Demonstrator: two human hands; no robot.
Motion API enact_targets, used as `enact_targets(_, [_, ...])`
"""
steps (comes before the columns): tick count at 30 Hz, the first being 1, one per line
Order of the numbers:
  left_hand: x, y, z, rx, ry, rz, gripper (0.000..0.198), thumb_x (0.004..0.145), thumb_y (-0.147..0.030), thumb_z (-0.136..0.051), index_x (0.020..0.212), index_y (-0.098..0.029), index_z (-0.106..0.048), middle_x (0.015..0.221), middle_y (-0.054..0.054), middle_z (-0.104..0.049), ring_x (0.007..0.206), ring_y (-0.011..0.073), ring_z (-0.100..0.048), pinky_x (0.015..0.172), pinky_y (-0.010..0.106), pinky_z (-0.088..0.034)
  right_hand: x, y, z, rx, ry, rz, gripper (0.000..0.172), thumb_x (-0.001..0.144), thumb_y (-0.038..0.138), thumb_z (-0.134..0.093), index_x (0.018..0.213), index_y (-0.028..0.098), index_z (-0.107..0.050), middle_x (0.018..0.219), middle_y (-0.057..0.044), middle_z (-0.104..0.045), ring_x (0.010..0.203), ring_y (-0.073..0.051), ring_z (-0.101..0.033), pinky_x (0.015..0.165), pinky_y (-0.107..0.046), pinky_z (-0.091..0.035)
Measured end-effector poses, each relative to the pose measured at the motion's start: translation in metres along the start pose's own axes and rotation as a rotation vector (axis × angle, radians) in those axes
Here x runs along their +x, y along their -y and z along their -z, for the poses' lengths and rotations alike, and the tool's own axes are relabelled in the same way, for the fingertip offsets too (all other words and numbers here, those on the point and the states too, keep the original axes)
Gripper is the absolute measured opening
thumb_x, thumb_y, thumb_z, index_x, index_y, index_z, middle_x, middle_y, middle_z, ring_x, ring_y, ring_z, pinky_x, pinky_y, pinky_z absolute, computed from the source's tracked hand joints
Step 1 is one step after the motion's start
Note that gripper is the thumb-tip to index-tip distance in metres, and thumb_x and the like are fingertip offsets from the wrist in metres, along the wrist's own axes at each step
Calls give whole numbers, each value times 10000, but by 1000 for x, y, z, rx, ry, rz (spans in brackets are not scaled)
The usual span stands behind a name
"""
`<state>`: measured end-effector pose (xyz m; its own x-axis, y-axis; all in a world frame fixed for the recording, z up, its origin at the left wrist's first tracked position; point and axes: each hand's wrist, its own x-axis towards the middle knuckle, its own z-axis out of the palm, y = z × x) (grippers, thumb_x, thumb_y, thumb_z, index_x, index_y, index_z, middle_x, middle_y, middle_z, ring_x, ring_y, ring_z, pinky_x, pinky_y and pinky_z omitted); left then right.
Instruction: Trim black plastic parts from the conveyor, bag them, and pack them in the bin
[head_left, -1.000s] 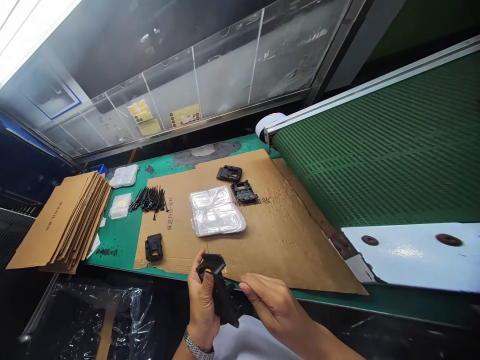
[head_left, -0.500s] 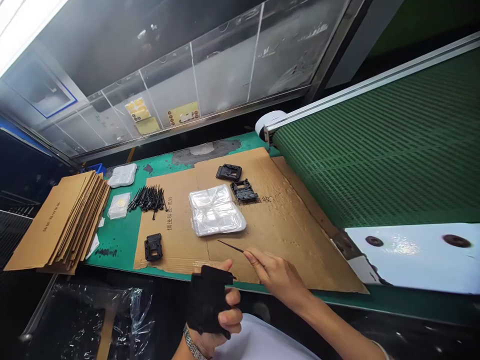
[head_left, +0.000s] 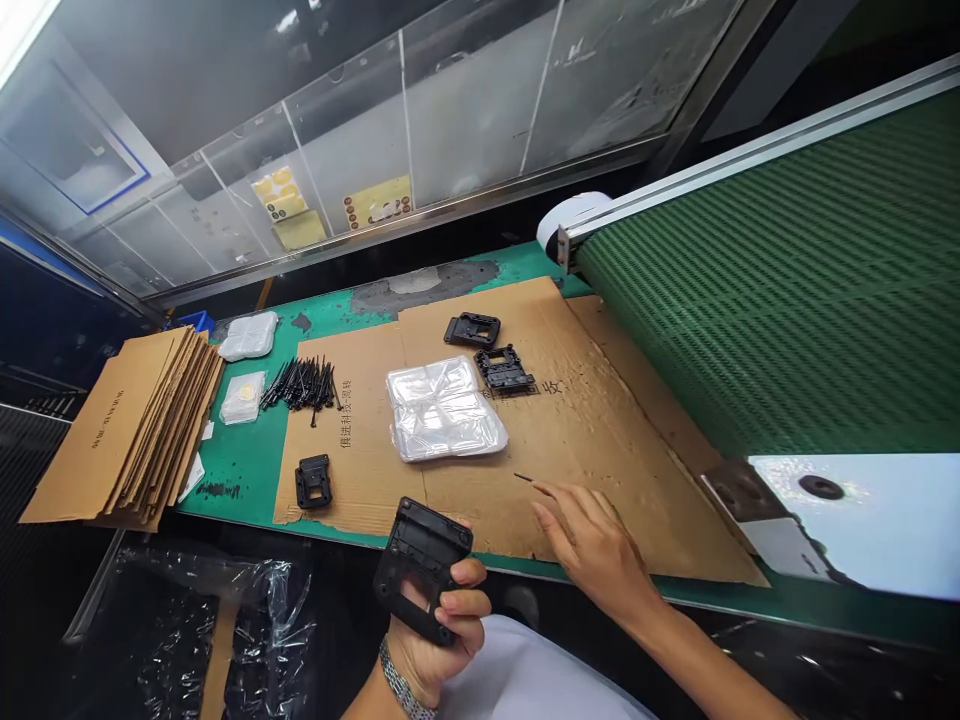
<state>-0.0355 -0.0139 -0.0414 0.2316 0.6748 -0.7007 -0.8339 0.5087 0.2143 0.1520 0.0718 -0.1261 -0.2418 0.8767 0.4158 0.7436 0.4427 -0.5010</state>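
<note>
My left hand point(head_left: 450, 625) grips a black plastic frame point(head_left: 421, 565) by its right side, above the near table edge. The frame is tilted toward me, showing a rectangular opening and a recessed bar. My right hand point(head_left: 600, 550) hovers low over the cardboard sheet point(head_left: 622, 470), fingers curled. From its fingertips pokes the end of a thin dark stick-like tool point(head_left: 523, 477); the hand hides the rest. Beyond the hands lies a stack of clear plastic bags point(head_left: 446, 410). Two more black plastic parts point(head_left: 474, 328) lie behind it, and another similar black part point(head_left: 313, 482) is at the left.
A pile of thin black pin-like pieces point(head_left: 304, 384) lies on the cardboard's left edge. Small clear packs point(head_left: 242, 397) and a leaning stack of flat cardboard point(head_left: 127, 430) are farther left. A green conveyor belt point(head_left: 787, 280) slopes along the right. A plastic-lined container point(head_left: 172, 640) is below left.
The black frame has turned in my left hand, so its detailed face shows. My right hand has moved slightly right; less of the thin tool shows and the thumb is farther from the index finger.
</note>
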Motion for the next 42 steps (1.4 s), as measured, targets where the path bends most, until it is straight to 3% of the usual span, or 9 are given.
enact_targets(3, [5, 0, 3, -51, -22, -43, 125, 742, -244, -570, 651, -169, -529, 706, 23, -472, 526, 70, -374, 432, 173, -332, 0, 48, 16, 312, -29, 234, 222, 867, 257, -424, 1059, 177, -500, 878, -86, -586, 847, -208, -539, 736, -348, -444])
enact_targets(7, [21, 4, 6, -185, -136, -101, 36, 729, -189, -570, 714, -158, -558, 749, 37, -529, 648, 102, -495, 552, 201, -434, -2, 89, 16, 478, 171, 433, 410, 819, 443, -500, 1119, 165, -485, 1014, -120, -591, 941, -232, -534, 803, -392, -444])
enact_targets(11, [38, 13, 11, -271, -200, -47, 85, 754, -148, -503, 685, -131, -548, 716, 55, -549, 656, 110, -547, 626, 213, -454, 12, 86, -9, 565, 451, 203, 301, 857, 322, -449, 1090, 144, -518, 984, -108, -620, 902, -192, -569, 772, -333, -475])
enact_targets(16, [50, 19, 26, -151, -249, 147, 109, 725, -236, -530, 715, -129, -514, 749, 128, -603, 684, 196, -599, 559, 245, -437, 48, 45, -47, 399, 660, 24, 282, 886, 250, -338, 807, 160, -594, 739, -20, -641, 687, -128, -585, 610, -226, -461])
enact_targets(21, [75, 12, 38, -33, -397, 15, 92, 691, -150, -529, 771, -143, -485, 679, 88, -605, 580, 146, -582, 564, 221, -422, 70, 23, -71, 183, 562, 1, 257, 866, 254, -380, 722, 167, -574, 739, -55, -598, 694, -166, -537, 586, -256, -406])
enact_targets(27, [94, 5, 44, 9, -427, -121, 178, 627, -72, -534, 779, -161, -508, 602, 19, -574, 523, 109, -548, 537, 200, -374, 86, 52, -93, 51, 396, -32, 144, 830, 256, -475, 804, 153, -573, 880, -136, -559, 869, -260, -478, 698, -342, -373])
enact_targets(31, [90, -3, 47, 40, -445, -196, 189, 613, -60, -538, 780, -147, -520, 583, 1, -564, 495, 92, -534, 517, 195, -355, 97, 56, -111, 114, 363, -59, 144, 809, 166, -451, 762, 172, -587, 881, -119, -602, 864, -245, -486, 743, -348, -361])
enact_targets(36, [87, -19, 48, 105, -435, -316, 201, 608, -92, -578, 793, -141, -518, 618, -2, -563, 512, 81, -523, 525, 195, -359, 112, 31, -121, 270, 334, -215, 312, 844, 244, -318, 737, 158, -598, 742, -85, -638, 747, -206, -552, 660, -302, -406])
enact_targets(42, [101, -42, 38, 458, -390, -603, 236, 623, -215, -613, 838, -145, -545, 728, 8, -543, 584, 86, -504, 548, 206, -359, 135, 10, -116, 437, 334, -323, 307, 784, 370, -382, 726, 155, -595, 696, -47, -642, 672, -165, -566, 612, -259, -418])
